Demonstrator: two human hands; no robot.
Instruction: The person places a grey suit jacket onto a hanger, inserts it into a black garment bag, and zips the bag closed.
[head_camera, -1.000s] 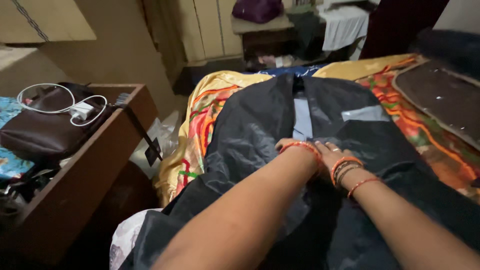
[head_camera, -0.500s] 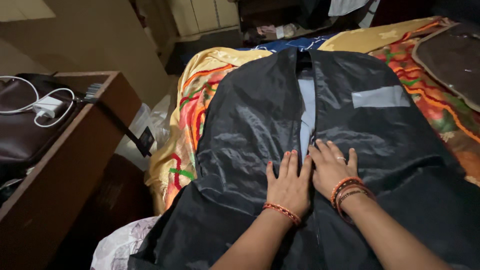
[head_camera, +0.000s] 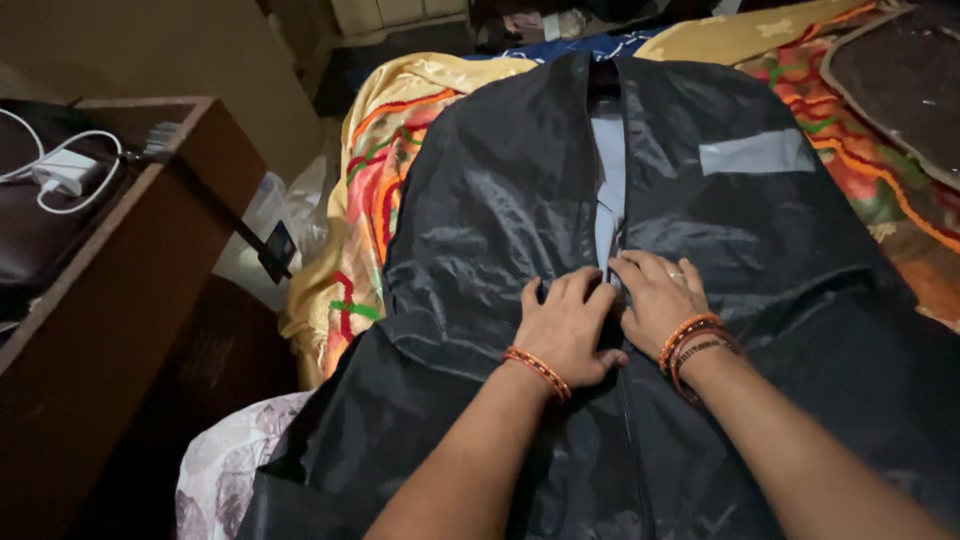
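Note:
A black shiny garment bag (head_camera: 500, 200) lies flat on the bed, its centre zipper partly undone with a pale grey garment (head_camera: 607, 170) showing in the gap. My left hand (head_camera: 567, 325) rests on the bag just left of the zipper, fingers curled toward the seam. My right hand (head_camera: 655, 298) sits against it on the right side, fingertips pinching at the zipper line where the opening ends. Both wrists wear orange bangles. A pale grey label patch (head_camera: 755, 152) is on the bag's right chest.
A yellow, red and orange patterned bedspread (head_camera: 380, 170) lies under the bag. A brown wooden side table (head_camera: 130, 260) stands at left with a dark bag (head_camera: 30, 230) and a white charger with cable (head_camera: 60, 170). A second dark cover (head_camera: 900, 80) lies at far right.
The view has tilted down. My hands went from lying flat on either side of the zipper to curling their fingers in toward the seam.

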